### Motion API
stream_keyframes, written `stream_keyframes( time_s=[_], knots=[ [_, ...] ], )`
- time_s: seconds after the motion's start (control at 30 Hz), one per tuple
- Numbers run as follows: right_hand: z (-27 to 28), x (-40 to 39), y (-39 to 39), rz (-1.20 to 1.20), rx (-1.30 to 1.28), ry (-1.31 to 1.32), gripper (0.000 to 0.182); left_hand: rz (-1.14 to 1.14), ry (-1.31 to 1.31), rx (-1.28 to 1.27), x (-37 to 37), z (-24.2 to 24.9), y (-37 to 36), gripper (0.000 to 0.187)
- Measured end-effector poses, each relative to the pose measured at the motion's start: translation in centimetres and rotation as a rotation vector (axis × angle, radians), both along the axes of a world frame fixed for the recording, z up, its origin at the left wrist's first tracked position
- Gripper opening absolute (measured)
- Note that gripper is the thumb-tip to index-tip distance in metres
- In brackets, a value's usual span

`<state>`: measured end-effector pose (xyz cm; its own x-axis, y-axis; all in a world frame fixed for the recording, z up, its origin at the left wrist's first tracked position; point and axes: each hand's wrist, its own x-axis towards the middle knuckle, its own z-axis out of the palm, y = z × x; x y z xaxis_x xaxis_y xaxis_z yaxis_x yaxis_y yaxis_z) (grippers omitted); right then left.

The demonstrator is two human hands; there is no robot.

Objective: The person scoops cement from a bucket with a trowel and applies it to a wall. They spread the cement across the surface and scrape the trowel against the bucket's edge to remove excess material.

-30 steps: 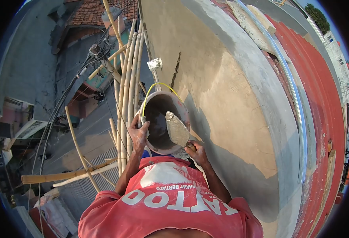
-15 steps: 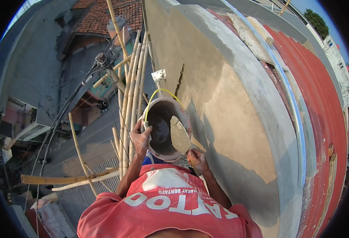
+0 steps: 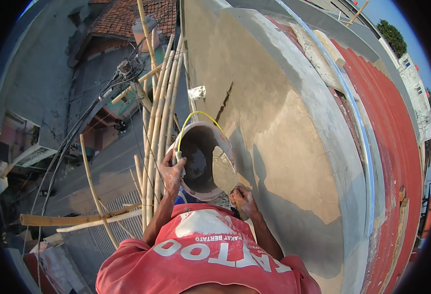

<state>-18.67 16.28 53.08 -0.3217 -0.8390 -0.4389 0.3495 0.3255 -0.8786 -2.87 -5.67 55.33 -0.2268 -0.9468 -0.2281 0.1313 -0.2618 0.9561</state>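
Note:
A pale, mortar-smeared bucket point(image 3: 195, 139) with a yellow handle point(image 3: 201, 112) is tilted in front of my body, its mouth facing me. Wet grey cement mortar point(image 3: 197, 164) shows inside. My left hand point(image 3: 171, 171) grips the bucket's left rim, thumb over the edge beside the handle's end. In my right hand point(image 3: 243, 200) is the handle of a trowel. The trowel's mortar-coated blade point(image 3: 224, 171) overlaps the right side of the bucket's mouth.
On the right runs a plastered wall point(image 3: 284, 147) with a dark crack and a grey top edge. Beyond lie a metal straightedge point(image 3: 357, 117) and red roofing point(image 3: 387, 147). Bamboo poles point(image 3: 164, 108) and cables point(image 3: 85, 115) stand left, above a deep drop to lower roofs.
The trowel and my right hand have shifted slightly toward my body. My left hand keeps its hold on the bucket. The whole view has turned a little.

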Motion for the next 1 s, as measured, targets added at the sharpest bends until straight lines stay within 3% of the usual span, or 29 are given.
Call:
stream_keyframes(
  time_s=[0.3, 0.5, 1.0],
  knots=[
    [0.1, -0.1, -1.5, -0.009, -0.045, -0.144, 0.023, 0.039, 0.017, 0.012, 0.6, -1.2, -1.6, 0.045],
    [-0.3, -0.7, -1.6, 0.005, -0.054, -0.121, 0.029, 0.072, -0.013, 0.020, 0.6, -2.2, -2.3, 0.047],
    [0.2, -0.6, -2.3, -0.049, -0.106, -0.115, 0.024, 0.101, 0.003, 0.031, 1.2, -1.8, -2.3, 0.047]
  ],
)
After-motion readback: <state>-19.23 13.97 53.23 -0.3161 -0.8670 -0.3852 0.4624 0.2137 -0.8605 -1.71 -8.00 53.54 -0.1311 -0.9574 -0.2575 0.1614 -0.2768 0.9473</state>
